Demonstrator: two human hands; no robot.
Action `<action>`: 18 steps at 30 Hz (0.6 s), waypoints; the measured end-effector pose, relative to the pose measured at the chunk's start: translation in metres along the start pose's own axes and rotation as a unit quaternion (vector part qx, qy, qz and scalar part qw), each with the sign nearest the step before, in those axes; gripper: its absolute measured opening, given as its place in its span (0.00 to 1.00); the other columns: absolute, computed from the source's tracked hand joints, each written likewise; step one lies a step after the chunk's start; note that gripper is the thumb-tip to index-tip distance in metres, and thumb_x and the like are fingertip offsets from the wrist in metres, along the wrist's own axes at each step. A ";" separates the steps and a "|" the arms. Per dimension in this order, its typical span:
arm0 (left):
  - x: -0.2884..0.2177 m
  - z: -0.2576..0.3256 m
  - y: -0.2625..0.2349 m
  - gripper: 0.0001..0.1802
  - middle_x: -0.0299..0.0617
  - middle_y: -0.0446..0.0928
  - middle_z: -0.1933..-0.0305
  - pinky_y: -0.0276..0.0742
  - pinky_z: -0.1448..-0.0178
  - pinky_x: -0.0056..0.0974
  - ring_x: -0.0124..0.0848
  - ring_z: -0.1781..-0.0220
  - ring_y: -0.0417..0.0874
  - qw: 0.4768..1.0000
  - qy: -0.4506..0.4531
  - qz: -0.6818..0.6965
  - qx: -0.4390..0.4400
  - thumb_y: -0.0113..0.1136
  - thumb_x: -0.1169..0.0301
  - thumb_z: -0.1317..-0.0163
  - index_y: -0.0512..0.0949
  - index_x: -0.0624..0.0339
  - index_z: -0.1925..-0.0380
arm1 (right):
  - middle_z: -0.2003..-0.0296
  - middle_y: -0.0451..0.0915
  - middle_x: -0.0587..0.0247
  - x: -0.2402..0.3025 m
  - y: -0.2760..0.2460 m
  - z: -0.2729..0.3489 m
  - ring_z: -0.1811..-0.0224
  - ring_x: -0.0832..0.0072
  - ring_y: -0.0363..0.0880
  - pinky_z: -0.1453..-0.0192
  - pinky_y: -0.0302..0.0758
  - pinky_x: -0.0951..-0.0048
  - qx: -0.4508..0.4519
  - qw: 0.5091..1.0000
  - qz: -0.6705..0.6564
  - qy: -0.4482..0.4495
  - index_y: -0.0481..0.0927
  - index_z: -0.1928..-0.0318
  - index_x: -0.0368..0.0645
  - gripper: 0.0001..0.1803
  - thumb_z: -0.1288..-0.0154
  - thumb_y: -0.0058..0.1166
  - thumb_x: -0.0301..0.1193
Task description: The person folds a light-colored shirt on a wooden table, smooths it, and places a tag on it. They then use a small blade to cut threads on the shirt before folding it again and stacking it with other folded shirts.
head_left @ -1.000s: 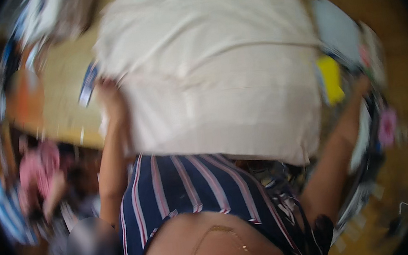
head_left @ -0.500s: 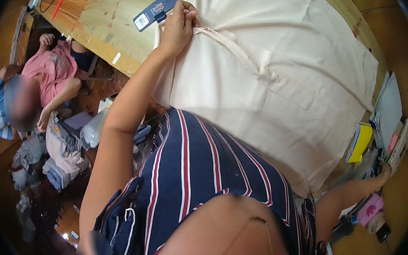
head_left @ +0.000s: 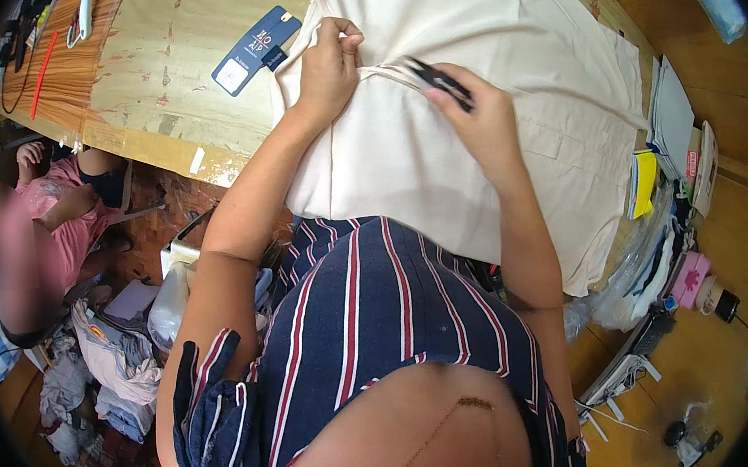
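Observation:
A cream-coloured garment lies spread over the table, its front edge hanging against my striped dress. My left hand is closed on a fold of its cloth near the left edge. From that hand a raised seam runs rightward. My right hand grips black thread snips, whose tips point up and left at the seam. Whether the blades touch the cloth I cannot tell. Left of my left hand, a navy hang tag lies on the table beside a small dark label at the garment's edge.
A thin red strip and white-handled scissors lie on the wooden table at the far left. Another person in pink sits below it, near piled clothes. Yellow packaging and a pink box stand at right.
My right hand has come from the far right, beside the stacked items, to the seam, and now holds the snips. My left hand keeps its hold on the cloth. The view has shifted.

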State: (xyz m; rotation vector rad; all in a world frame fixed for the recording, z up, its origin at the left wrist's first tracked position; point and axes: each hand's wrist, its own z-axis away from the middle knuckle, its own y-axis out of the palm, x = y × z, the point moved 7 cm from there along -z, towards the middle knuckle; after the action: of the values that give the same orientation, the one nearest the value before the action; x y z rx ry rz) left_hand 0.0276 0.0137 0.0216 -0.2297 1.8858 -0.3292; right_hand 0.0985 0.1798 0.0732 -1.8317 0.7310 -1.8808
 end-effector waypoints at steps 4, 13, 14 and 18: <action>0.000 0.002 0.002 0.04 0.43 0.71 0.86 0.68 0.79 0.36 0.37 0.84 0.75 1.000 -0.009 0.015 0.006 0.45 0.73 0.40 0.63 0.61 0.69 | 0.73 0.78 0.57 0.023 0.027 -0.006 0.72 0.64 0.77 0.69 0.71 0.69 0.020 0.995 0.084 -0.045 0.78 0.63 0.46 0.14 0.53 0.58 0.34; 0.004 0.000 0.000 0.04 0.46 0.72 0.84 0.69 0.78 0.37 0.38 0.82 0.76 0.998 -0.032 0.046 0.020 0.45 0.73 0.39 0.63 0.61 0.69 | 0.75 0.78 0.59 0.026 0.036 -0.012 0.73 0.65 0.77 0.70 0.71 0.69 0.024 0.993 0.107 -0.031 0.79 0.65 0.47 0.13 0.54 0.59 0.35; 0.004 0.001 0.000 0.04 0.46 0.72 0.84 0.69 0.78 0.37 0.38 0.82 0.76 0.998 -0.034 0.046 0.020 0.45 0.73 0.39 0.63 0.62 0.69 | 0.75 0.78 0.59 0.024 0.036 -0.012 0.74 0.65 0.77 0.70 0.71 0.69 0.024 0.994 0.102 -0.023 0.79 0.65 0.48 0.14 0.54 0.59 0.35; 0.008 -0.002 0.001 0.05 0.45 0.71 0.84 0.68 0.78 0.36 0.37 0.82 0.76 0.997 -0.043 0.057 0.024 0.44 0.73 0.39 0.63 0.62 0.69 | 0.77 0.78 0.59 0.021 0.030 -0.013 0.76 0.65 0.76 0.71 0.71 0.70 0.004 0.995 0.100 -0.011 0.79 0.64 0.49 0.14 0.54 0.59 0.36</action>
State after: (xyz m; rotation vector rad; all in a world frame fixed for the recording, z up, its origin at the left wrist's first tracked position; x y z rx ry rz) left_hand 0.0237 0.0125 0.0151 -0.1031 1.7968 -0.2824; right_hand 0.0825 0.1444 0.0703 -1.7034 0.8631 -1.7302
